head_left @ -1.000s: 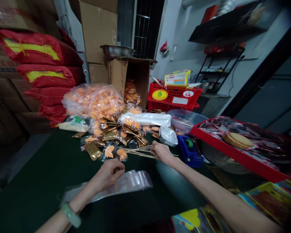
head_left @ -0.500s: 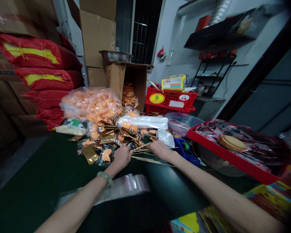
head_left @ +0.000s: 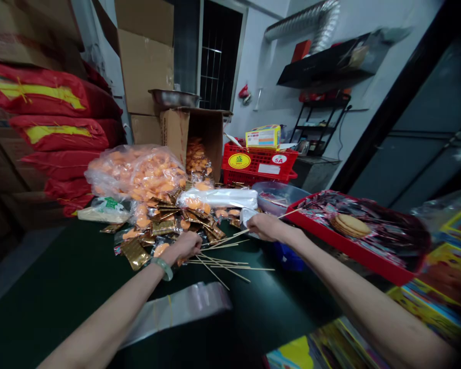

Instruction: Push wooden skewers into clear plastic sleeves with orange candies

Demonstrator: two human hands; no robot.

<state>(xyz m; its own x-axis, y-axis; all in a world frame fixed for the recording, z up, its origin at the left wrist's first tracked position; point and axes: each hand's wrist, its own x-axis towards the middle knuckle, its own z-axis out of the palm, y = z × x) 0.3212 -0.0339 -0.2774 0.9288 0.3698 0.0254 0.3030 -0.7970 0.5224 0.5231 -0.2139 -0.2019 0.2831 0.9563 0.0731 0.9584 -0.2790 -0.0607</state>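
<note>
Several sticks (head_left: 230, 263) at left fingers (head_left: 194, 244)

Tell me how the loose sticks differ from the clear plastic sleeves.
The loose sticks are thin and pale tan; the clear sleeves are broad and see-through. The loose sticks fan out and cross, while the clear sleeves lie flat together with a yellow band across them. Both lie on the green tabletop.

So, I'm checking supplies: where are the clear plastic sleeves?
In the head view, the clear plastic sleeves lie low, left of centre, on the green table, nearer than the thin sticks.
</note>
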